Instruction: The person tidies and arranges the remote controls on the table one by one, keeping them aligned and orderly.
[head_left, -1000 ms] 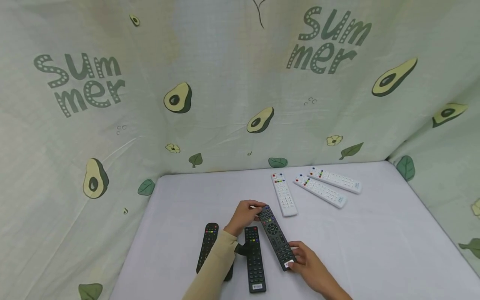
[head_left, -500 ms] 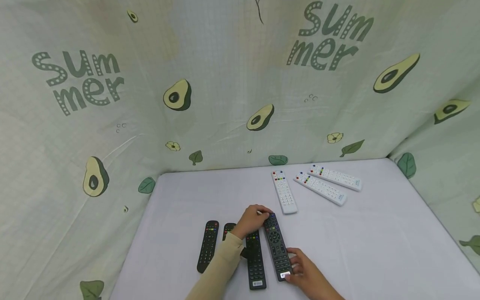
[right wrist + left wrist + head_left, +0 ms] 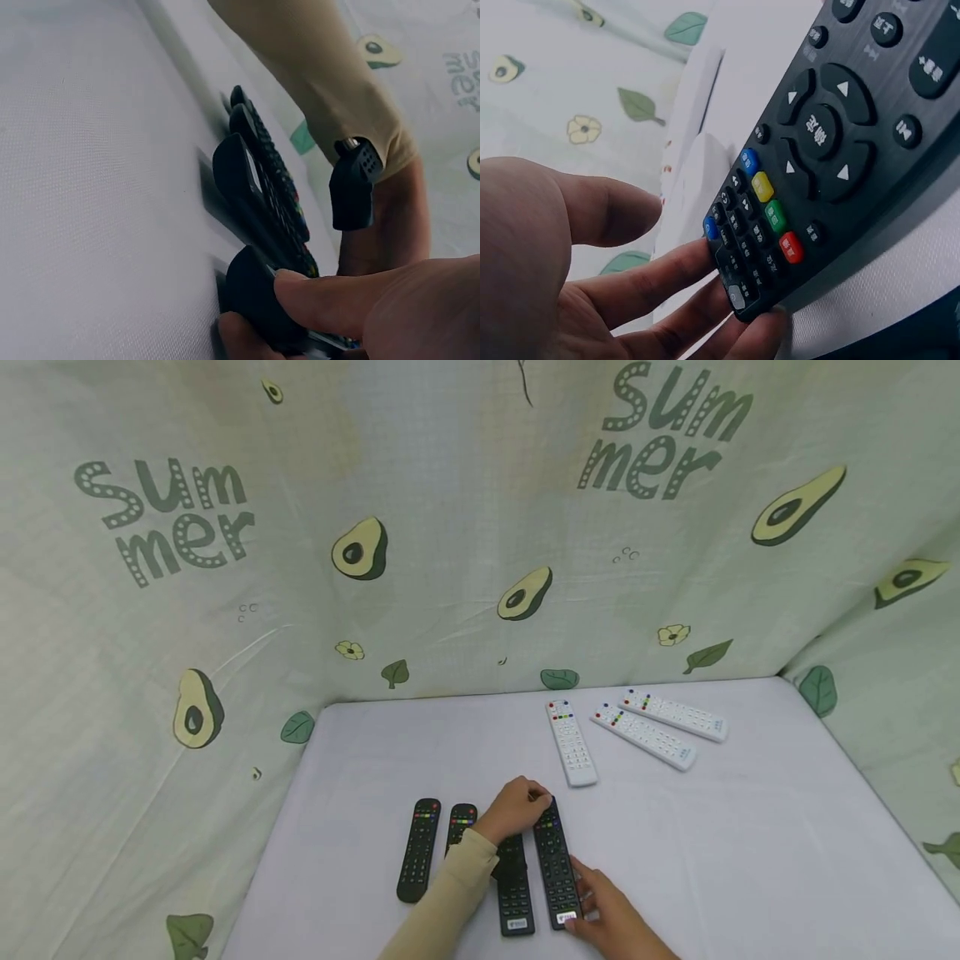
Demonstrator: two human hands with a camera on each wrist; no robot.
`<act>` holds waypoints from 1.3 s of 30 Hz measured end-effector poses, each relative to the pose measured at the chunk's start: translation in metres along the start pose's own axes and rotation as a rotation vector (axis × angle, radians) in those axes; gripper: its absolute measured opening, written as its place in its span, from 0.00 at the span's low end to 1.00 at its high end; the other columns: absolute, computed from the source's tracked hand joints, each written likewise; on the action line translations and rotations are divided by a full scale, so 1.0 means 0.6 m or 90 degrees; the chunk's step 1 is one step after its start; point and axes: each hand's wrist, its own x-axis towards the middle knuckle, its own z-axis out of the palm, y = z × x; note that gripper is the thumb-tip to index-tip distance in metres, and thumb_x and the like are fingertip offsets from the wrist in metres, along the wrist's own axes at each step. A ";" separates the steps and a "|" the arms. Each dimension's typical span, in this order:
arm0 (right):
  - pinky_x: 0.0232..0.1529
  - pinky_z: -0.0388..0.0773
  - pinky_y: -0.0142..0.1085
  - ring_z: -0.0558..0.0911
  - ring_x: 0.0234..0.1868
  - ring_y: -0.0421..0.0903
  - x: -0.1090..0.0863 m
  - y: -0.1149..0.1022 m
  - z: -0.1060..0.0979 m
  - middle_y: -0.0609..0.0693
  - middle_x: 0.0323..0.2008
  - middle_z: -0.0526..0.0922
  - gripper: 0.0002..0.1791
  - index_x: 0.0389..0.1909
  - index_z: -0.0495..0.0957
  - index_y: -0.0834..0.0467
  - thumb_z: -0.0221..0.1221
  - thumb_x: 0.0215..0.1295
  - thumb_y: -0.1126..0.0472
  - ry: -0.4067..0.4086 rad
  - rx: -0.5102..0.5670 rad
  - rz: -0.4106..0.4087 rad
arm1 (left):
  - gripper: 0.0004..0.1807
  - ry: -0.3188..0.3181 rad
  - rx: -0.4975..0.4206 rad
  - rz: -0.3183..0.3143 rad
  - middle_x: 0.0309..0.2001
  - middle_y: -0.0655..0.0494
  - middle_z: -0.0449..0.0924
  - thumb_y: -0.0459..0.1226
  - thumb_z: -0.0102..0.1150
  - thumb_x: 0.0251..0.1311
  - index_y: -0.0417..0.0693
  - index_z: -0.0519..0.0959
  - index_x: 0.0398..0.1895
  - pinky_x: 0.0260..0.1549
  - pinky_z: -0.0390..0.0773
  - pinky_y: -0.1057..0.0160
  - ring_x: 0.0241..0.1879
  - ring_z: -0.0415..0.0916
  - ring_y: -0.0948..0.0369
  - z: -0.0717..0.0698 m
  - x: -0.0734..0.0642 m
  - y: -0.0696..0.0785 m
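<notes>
A black remote control [image 3: 557,868] lies lengthwise at the right end of a row of black remotes. My right hand [image 3: 611,917] holds its near end; in the right wrist view the thumb [image 3: 322,296] presses the top while a finger sits at the lower edge. At the far end is my left hand [image 3: 517,808]. The left wrist view shows its fingers [image 3: 660,277] touching that end, near the coloured buttons, with the thumb [image 3: 615,210] apart from it. Another black remote [image 3: 516,897] lies just left, partly beneath the left wrist.
Farther left lie two more black remotes, one [image 3: 418,852] fully visible and one [image 3: 462,817] mostly behind the left sleeve [image 3: 446,893]. Toward the back are three white remotes [image 3: 572,743], two of them slanted [image 3: 645,737] at the right. A patterned curtain [image 3: 435,527] hangs behind the white table [image 3: 360,760].
The held black remote has come nearer and turned from a slant to almost parallel with its black neighbour. Both hands moved along with it; the left thumb now stands off the remote.
</notes>
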 end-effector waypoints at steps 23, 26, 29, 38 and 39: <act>0.42 0.83 0.41 0.81 0.43 0.47 0.060 -0.022 -0.085 0.61 0.50 0.77 0.32 0.70 0.68 0.73 0.67 0.70 0.64 0.251 -0.172 0.010 | 0.15 0.056 0.013 0.016 0.48 0.48 0.81 0.39 0.59 0.73 0.39 0.87 0.53 0.50 0.81 0.51 0.44 0.75 0.57 0.004 0.010 0.017; 0.45 0.83 0.47 0.81 0.47 0.54 0.091 -0.014 -0.107 0.67 0.53 0.75 0.32 0.70 0.66 0.75 0.64 0.73 0.64 0.278 -0.168 0.006 | 0.16 0.069 -0.002 0.009 0.51 0.48 0.81 0.38 0.58 0.73 0.40 0.85 0.56 0.54 0.81 0.49 0.49 0.77 0.54 0.004 0.023 0.014; 0.48 0.83 0.51 0.81 0.49 0.58 0.122 -0.008 -0.122 0.70 0.54 0.74 0.32 0.70 0.65 0.76 0.63 0.73 0.64 0.298 -0.161 0.011 | 0.16 0.083 -0.013 0.006 0.52 0.48 0.81 0.38 0.58 0.73 0.40 0.84 0.58 0.56 0.81 0.49 0.52 0.78 0.52 0.003 0.040 0.007; 0.53 0.80 0.54 0.79 0.51 0.61 0.199 -0.009 -0.137 0.70 0.53 0.74 0.33 0.70 0.66 0.77 0.63 0.73 0.62 0.296 -0.156 0.043 | 0.19 0.120 -0.046 -0.023 0.53 0.46 0.81 0.37 0.59 0.72 0.39 0.80 0.62 0.54 0.82 0.50 0.52 0.79 0.52 -0.006 0.078 0.010; 0.52 0.80 0.54 0.79 0.50 0.61 0.204 -0.009 -0.137 0.70 0.52 0.74 0.32 0.69 0.66 0.78 0.64 0.73 0.62 0.295 -0.157 0.042 | 0.20 0.122 -0.053 -0.031 0.54 0.46 0.81 0.37 0.59 0.73 0.40 0.80 0.63 0.55 0.82 0.51 0.53 0.78 0.52 -0.007 0.081 0.011</act>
